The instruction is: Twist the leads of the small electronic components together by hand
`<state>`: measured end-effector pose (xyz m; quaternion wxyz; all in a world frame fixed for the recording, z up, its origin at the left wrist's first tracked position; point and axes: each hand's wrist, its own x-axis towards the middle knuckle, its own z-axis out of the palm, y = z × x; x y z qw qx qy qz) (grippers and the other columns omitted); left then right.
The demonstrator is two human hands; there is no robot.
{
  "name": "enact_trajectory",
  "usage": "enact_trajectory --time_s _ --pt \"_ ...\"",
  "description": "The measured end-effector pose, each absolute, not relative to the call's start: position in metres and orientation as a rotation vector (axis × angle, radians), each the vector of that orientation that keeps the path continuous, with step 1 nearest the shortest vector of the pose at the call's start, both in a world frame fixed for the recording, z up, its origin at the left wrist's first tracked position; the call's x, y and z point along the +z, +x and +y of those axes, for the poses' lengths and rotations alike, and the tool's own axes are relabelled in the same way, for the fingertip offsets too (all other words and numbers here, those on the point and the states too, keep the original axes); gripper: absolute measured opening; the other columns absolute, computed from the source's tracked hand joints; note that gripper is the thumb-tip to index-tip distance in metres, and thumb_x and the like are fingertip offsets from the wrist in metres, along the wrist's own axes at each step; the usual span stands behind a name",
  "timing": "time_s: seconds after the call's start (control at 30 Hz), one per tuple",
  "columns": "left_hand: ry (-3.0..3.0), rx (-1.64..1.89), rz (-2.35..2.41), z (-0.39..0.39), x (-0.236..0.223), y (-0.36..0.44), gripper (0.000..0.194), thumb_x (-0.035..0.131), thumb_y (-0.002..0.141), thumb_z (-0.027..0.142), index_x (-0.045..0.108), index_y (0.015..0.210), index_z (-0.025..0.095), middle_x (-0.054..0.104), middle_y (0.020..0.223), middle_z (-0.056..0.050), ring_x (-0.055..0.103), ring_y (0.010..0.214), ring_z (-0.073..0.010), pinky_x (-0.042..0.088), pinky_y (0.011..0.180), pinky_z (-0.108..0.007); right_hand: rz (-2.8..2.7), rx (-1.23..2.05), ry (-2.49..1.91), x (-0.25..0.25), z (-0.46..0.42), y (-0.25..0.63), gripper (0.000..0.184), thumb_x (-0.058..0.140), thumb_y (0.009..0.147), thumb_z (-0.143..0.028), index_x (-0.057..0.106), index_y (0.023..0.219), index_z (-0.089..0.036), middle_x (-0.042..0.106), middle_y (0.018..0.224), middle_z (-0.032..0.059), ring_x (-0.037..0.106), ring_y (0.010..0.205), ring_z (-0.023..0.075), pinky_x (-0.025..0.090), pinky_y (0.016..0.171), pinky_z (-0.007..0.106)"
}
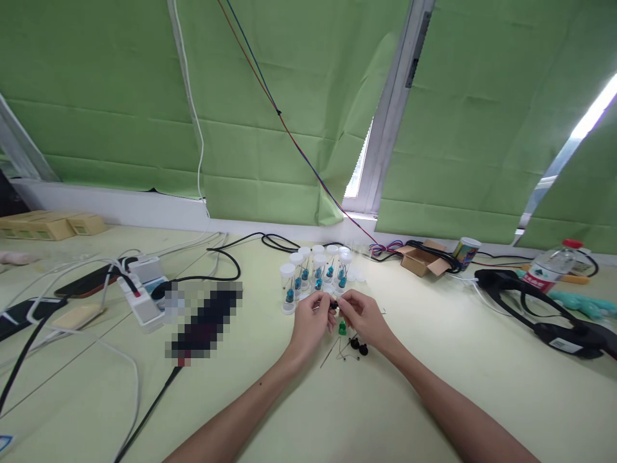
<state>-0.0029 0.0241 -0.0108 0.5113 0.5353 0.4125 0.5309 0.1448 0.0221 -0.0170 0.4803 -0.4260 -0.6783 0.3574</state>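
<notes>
My left hand (pixel 311 319) and my right hand (pixel 362 316) meet at the middle of the table, fingertips pinched on a small black part (pixel 333 305) between them. Its exact kind is too small to make out. Just below my fingers is a small green piece (pixel 342 328). Two round black pieces (pixel 359 347) lie by my right wrist, among thin wires or pins (pixel 330 353). Right behind my hands stand several clear plastic tubes (pixel 288 283) with white caps, each holding a small blue item (pixel 290 296) and thin rods.
On the left are a white power strip (pixel 142 302), cables and a dark pixelated device (pixel 209 321). A small cardboard box (pixel 421 258), a can (pixel 466 252), a bottle (pixel 549 267) and a black headset (pixel 549 325) stand to the right. Green blinds (pixel 289 128) hang behind the table.
</notes>
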Motion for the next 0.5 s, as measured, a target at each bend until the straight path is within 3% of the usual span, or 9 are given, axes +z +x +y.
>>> enact_trajectory --time_s 0.3,0.5 --pt "1.298 1.263 0.994 0.0229 -0.0105 -0.0022 0.026 0.057 0.081 0.042 0.059 0.072 0.017 0.056 0.056 0.0 0.055 0.048 -0.0125 0.044 0.044 -0.023 -1.719 0.811 -1.122 -0.0193 0.0255 0.1444 0.052 0.041 0.093 -0.057 0.046 0.058 -0.02 0.052 0.048 -0.0019 0.048 0.045 0.0121 0.04 0.05 0.025" --pt "1.317 1.274 0.995 0.0245 -0.0123 -0.0026 0.025 0.056 0.082 0.041 0.059 0.073 0.017 0.055 0.055 0.001 0.054 0.047 -0.0123 0.044 0.044 -0.023 -1.711 0.854 -1.119 -0.0212 0.0263 0.1442 0.053 0.038 0.094 -0.059 0.049 0.06 -0.02 0.052 0.048 -0.0013 0.048 0.045 0.0131 0.04 0.049 0.026"
